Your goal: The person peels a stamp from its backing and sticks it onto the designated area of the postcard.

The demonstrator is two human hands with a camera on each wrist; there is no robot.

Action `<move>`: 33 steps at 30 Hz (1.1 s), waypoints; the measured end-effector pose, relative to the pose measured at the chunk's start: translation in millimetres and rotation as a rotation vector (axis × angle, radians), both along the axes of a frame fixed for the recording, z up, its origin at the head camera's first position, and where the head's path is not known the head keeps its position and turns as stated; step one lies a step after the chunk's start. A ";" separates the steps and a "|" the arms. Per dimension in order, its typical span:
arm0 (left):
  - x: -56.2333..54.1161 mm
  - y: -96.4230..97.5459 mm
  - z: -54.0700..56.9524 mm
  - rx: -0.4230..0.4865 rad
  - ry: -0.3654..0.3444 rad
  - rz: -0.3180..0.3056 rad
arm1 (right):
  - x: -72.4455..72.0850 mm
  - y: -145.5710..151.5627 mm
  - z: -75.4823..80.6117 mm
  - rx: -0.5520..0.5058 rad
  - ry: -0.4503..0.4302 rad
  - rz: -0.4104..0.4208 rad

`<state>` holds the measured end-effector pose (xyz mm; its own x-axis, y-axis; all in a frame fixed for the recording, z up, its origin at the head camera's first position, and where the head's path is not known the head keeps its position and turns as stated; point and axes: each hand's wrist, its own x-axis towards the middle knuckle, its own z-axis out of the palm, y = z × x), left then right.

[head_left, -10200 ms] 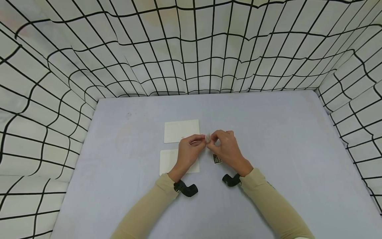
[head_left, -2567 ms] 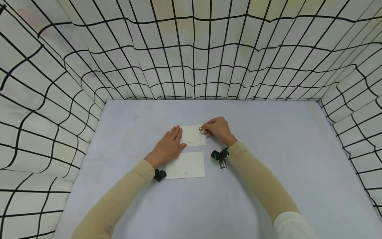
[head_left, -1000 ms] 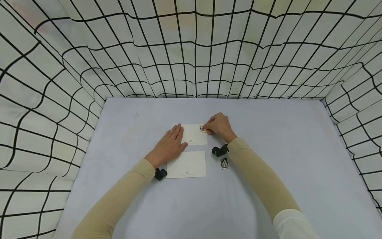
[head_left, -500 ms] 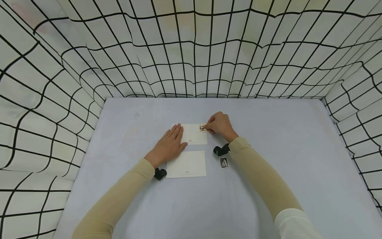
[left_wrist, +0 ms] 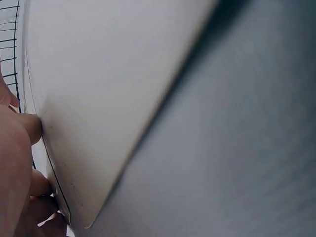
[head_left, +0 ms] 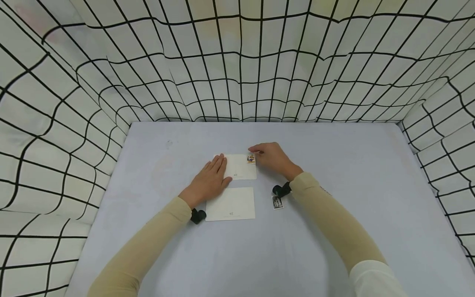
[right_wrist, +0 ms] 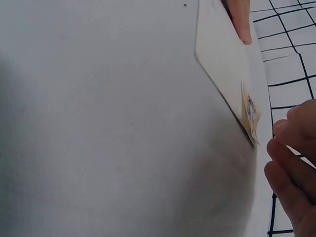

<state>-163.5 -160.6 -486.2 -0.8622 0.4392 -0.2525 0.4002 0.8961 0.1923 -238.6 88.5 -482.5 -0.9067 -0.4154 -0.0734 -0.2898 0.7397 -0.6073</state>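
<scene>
My left hand (head_left: 208, 182) lies with straight fingers over the left end of the upper white envelope (head_left: 239, 168). At that envelope's top right corner sits a colourful postage stamp (head_left: 251, 159); in the right wrist view the stamp (right_wrist: 251, 109) is bent, with an edge lifted off the paper. My right hand (head_left: 273, 157) hovers just beyond the corner, index finger extended over the stamp's upper edge. Its fingers hold nothing and show apart from the stamp in the right wrist view. Below lies a second white envelope (head_left: 231, 204), near the left wrist.
A dark black-and-white stamp (head_left: 277, 202) lies right of the lower envelope, beside the right wrist's black camera (head_left: 281, 190). Both envelopes rest on a pale table (head_left: 334, 165). White walls with a black grid (head_left: 252, 70) stand behind and at the sides.
Ten seconds ago both hands pinched a small pale piece between them. Since then the right hand brought the colourful stamp to the upper envelope's corner, and has now let go. The left hand stays put lately.
</scene>
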 end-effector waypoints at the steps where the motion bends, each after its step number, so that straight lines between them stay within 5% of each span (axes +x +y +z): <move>1: 0.2 -0.1 0.4 0.000 0.000 -0.001 | 0.7 -0.5 -0.6 0.017 0.009 0.030; 16: 1.2 0.8 0.8 -0.011 0.000 -0.003 | 19.9 -1.3 3.3 0.358 0.082 0.372; 27: 4.0 0.6 3.3 -0.015 0.022 -0.010 | 31.7 7.9 1.2 0.415 -0.023 0.455; 33: 3.4 0.8 3.0 -0.025 0.031 -0.009 | 34.9 11.5 0.6 0.397 -0.002 0.452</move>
<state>-160.1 -159.8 -483.2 -0.8658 0.4408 -0.2367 0.4137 0.8968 0.1569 -203.8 100.1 -481.9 -0.6462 -0.7002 -0.3036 -0.6275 0.7139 -0.3108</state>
